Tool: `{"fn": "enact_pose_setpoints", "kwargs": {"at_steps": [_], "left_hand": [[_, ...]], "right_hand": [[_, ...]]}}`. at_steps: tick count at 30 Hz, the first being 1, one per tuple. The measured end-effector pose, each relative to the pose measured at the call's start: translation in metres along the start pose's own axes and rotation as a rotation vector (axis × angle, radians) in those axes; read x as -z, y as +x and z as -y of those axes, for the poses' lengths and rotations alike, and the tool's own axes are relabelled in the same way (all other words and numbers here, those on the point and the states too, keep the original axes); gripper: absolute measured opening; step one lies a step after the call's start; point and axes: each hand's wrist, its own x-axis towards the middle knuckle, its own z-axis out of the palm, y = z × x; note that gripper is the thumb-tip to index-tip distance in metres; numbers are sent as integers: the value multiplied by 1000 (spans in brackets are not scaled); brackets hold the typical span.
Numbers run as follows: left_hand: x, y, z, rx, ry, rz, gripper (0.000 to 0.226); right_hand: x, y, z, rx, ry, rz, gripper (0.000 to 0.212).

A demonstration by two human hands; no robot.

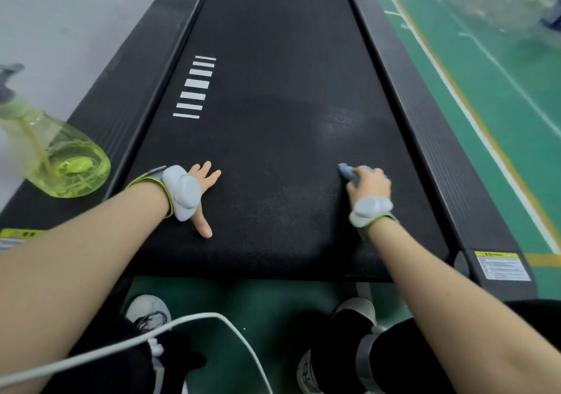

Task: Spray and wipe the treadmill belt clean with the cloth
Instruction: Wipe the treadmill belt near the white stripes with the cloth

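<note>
White cable (182, 323) looped across the legs, nearest the lens. Cloth (346, 171), blue and bunched, lay on the right half of the treadmill belt (273, 90). Right hand (368, 182) curled over it, gripping it, one corner poking out leftward. Left hand (206, 178) released, fingers spread flat on the belt's left half. Belt's long axis ran straight away from the person, with open belt between and beyond the hands. Black side rails (425, 120) bounded both long edges. Spray bottle (57, 156) stood upright on the left rail.
</note>
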Motion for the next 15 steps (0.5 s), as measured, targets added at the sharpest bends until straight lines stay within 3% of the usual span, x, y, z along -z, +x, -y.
{"fn": "enact_pose_setpoints", "kwargs": {"at_steps": [5,8,11,15], "left_hand": [[3,-12,-1,17,18,20,122],[4,-20,-2,14,15,20,120],[2,-27,-5,8,10,47,117],[0,-33,-3,13,6,46,115]], "right_hand": [[-26,-68,92,376,35,102,35],[-33,-93,111,585,-45,173,36],[-27,-79,78,517,-75,149,37],[-10,-40,-6,151,-91,81,34]]}}
